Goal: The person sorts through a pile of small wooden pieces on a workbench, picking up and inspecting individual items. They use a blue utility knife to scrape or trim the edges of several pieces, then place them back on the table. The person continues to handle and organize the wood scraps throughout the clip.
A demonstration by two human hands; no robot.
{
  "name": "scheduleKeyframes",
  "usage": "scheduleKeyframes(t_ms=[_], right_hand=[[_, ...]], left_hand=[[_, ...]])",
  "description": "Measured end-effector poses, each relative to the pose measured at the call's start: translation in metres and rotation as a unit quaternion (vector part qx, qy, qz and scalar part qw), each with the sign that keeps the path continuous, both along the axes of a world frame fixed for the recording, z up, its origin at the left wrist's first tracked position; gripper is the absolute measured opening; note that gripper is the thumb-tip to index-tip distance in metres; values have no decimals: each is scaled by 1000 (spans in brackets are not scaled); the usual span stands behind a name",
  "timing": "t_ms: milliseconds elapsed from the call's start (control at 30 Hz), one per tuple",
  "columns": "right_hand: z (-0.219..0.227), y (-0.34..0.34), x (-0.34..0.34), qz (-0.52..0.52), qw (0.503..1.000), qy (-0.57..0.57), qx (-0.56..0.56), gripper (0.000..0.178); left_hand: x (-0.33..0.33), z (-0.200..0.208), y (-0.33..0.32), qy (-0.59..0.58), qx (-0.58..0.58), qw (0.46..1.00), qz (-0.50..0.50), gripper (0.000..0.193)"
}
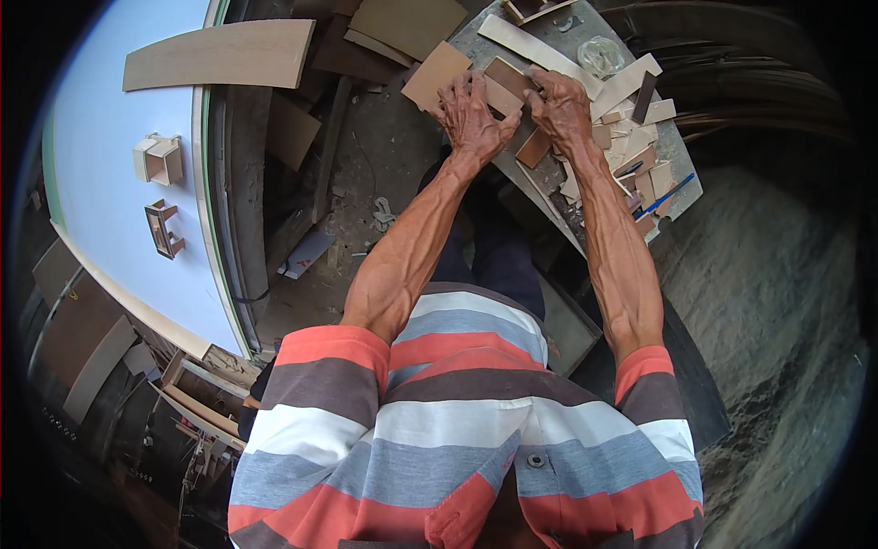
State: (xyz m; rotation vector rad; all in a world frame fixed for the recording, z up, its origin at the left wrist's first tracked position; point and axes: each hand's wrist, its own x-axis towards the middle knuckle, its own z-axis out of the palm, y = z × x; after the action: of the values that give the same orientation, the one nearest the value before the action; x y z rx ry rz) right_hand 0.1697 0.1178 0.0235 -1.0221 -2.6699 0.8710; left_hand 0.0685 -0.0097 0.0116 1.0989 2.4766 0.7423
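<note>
Both hands meet over the near left edge of a grey work table. A light brown wood board sticks out past the fingers of my left hand. Those fingers are bent, with the thumb reaching toward a small tan wood panel between the hands. My right hand has its fingertips drawn together at the right end of this panel, by a darker brown piece. How the pieces join is partly hidden by the fingers. A reddish-brown block lies just below the right hand.
Many small wood offcuts, a blue pen and a clear roll of tape lie on the table. To the left, a white-topped table bears a curved board and two small wooden models.
</note>
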Motion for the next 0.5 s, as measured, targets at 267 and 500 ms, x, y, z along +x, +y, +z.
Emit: scheduleKeyframes(t_ms=[267, 500], right_hand=[[0, 0, 1, 3, 1000, -5, 12, 28], [11, -5, 0, -7, 1000, 0, 27, 44]], left_hand=[[0, 1, 2, 4, 2, 1000, 3, 79], [0, 0, 2, 10, 12, 1000, 6, 78]])
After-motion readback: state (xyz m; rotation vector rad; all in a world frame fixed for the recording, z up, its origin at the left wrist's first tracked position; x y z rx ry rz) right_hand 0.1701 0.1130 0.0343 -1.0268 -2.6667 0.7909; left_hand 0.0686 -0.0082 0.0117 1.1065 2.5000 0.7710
